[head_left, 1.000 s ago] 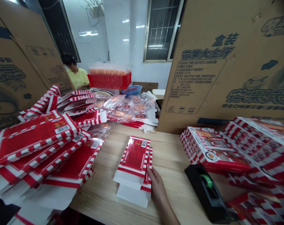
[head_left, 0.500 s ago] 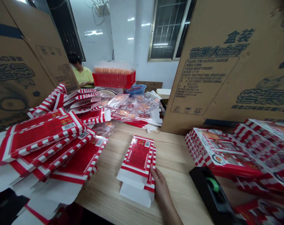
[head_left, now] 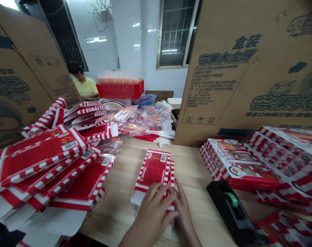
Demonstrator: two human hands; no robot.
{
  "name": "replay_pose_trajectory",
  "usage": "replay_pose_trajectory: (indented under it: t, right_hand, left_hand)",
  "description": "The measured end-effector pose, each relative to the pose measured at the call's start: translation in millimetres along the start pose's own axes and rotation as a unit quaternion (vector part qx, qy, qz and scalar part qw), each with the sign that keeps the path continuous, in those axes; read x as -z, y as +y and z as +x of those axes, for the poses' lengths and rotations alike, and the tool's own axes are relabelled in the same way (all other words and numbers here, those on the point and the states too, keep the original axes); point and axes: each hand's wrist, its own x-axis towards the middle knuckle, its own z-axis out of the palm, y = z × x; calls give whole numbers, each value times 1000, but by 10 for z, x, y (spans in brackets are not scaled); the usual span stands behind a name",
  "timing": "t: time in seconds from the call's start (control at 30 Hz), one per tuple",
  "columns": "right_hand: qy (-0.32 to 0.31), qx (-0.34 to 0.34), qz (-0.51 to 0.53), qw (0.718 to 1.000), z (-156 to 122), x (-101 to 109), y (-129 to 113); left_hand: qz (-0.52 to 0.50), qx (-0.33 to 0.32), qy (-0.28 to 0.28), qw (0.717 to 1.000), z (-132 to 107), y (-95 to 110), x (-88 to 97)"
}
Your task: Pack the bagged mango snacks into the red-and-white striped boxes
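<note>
Two red-and-white striped cardboard boxes (head_left: 152, 168) lie overlapped on the table in front of me, their white end flaps toward me. My left hand (head_left: 154, 209) reaches over the near end of the upper box, fingers stretched out and slightly bent, covering part of the flaps. Beside the boxes' right edge is my right hand (head_left: 183, 207), with a finger extended along that edge; its other fingers are partly hidden behind the left hand. The two hands meet or overlap at the fingertips; whether they touch cannot be made out.
Piled striped boxes (head_left: 42, 157) with open flaps fill the left. Finished-looking window boxes (head_left: 238, 164) are stacked right, near a black tape dispenser (head_left: 230, 209). Behind lie clear plastic packets (head_left: 137, 120), a red basket (head_left: 119, 90) and a blue basin (head_left: 145, 100). Large cartons (head_left: 222, 85) stand both sides; a person (head_left: 85, 85) sits beyond.
My left hand has come into view over the near end of the boxes. My right hand stays at their right edge. The view has shifted slightly.
</note>
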Motion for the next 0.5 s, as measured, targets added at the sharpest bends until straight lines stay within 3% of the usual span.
replay_pose_trajectory:
  t: [0.1, 0.2, 0.3, 0.4, 0.5]
  right_hand:
    - [58, 12, 2, 998, -37, 126, -146]
    - [145, 37, -25, 988, -101, 318, -326]
    - [150, 27, -64, 986, -194, 524, -391]
    - [126, 42, -89, 987, -292, 662, -248]
    - [84, 49, -82, 992, -363, 719, 36]
  left_hand:
    - [-23, 136, 3, 990, 66, -388, -11]
    - [-57, 186, 58, 979, 129, -672, 35]
    - [-156, 213, 121, 957, 390, -843, 100]
    - [-293, 253, 185, 903, 923, -1005, 163]
    - [-418, 322, 248, 813, 1537, -1220, 273]
